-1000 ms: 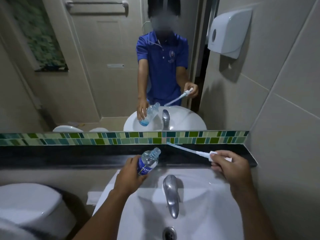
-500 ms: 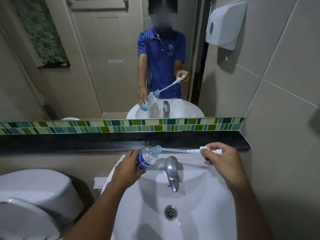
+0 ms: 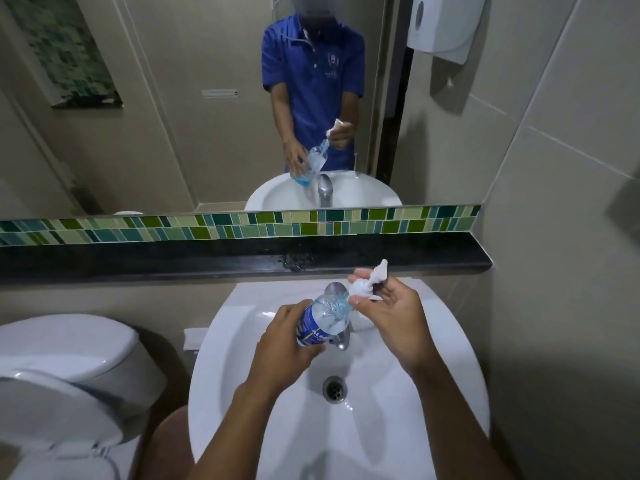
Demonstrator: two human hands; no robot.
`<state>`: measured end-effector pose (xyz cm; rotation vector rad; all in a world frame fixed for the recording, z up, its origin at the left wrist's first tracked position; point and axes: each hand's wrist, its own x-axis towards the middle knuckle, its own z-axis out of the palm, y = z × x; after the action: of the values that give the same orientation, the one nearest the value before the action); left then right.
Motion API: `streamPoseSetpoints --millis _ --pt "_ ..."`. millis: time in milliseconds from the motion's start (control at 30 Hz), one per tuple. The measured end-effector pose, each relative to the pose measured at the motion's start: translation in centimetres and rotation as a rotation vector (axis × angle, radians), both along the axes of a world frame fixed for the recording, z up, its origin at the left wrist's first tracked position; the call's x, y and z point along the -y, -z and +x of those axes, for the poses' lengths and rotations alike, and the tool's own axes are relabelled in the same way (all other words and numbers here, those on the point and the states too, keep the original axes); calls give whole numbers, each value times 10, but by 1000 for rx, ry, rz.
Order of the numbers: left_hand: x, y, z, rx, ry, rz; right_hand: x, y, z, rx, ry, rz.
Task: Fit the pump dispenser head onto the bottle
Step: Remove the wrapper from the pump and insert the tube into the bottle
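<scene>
A clear plastic bottle [image 3: 323, 318] with a blue label is tilted over the sink, its neck pointing up and to the right. My left hand [image 3: 282, 344] grips it around the lower body. The white pump dispenser head [image 3: 367, 284] sits at the bottle's mouth, its nozzle pointing up to the right. The dip tube runs down inside the bottle. My right hand [image 3: 394, 317] holds the pump head with thumb and fingertips at its collar. Whether the collar is screwed on I cannot tell.
A white sink [image 3: 433, 382] lies below my hands, with a chrome faucet [image 3: 341, 341] partly hidden behind the bottle and a drain [image 3: 334, 389]. A black ledge [image 3: 138, 261] runs behind. A toilet [image 3: 62, 362] stands left. The mirror [image 3: 173, 98] reflects a person. A paper dispenser [image 3: 440, 26] hangs upper right.
The dip tube has gone from outside the bottle to fully inside it. My right hand has brought the pump head to the bottle's mouth. Both hands have come down over the sink.
</scene>
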<state>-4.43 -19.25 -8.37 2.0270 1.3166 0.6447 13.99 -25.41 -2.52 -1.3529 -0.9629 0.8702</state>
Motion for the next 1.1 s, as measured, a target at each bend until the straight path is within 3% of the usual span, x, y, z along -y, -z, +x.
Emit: streamPoseSetpoints --millis 67,200,300,433,533,667,767,900,1033,1100 --pt "5 -2 1 13 23 -8 1 1 -5 83 31 -70" --pt "12 -6 1 14 72 -19 7 1 -2 -27 -115 -14" --pt "16 -8 1 38 86 -42 7 -4 1 -36 -30 17" --pt "17 -9 1 114 83 -73 8 -4 2 -44 -201 26" --pt "18 -9 0 118 95 -82 5 -2 6 77 -56 1" --pt "22 -8 -1 93 122 -90 9 -1 3 -84 -232 63" --pt "25 -8 2 79 136 -93 6 1 0 14 -20 68" --pt "27 -8 3 124 117 -125 8 3 3 -163 -191 124" --pt "28 -9 4 97 127 -114 8 2 4 -68 27 121" --pt "29 -10 4 100 126 -120 8 3 5 -173 -103 147"
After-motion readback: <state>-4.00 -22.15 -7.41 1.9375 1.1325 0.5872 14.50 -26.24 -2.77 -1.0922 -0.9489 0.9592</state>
